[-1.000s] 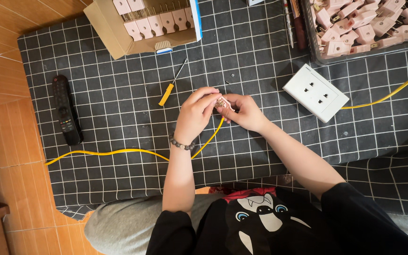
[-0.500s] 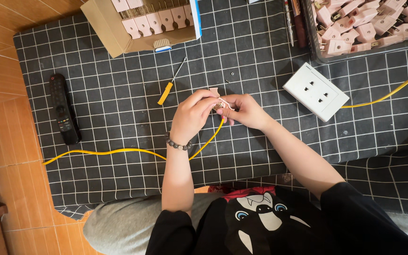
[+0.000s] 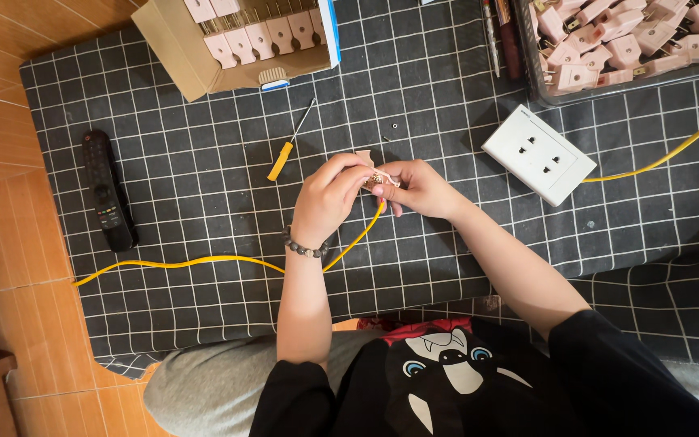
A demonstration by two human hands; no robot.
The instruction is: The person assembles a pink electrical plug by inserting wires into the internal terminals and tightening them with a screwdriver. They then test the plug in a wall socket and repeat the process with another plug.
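1. at the centre of the gridded black mat (image 3: pixel 204 202), the left hand (image 3: pixel 327 202) and right hand (image 3: pixel 418 188) pinch a small pink plug part (image 3: pixel 375 176) onto the end of the yellow cable (image 3: pixel 204 261), fingers closed narrow on both.
2. judged step: seating the wire; next calls for the yellow-handled screwdriver (image 3: pixel 283 158) at 9 o'clock of the hands.
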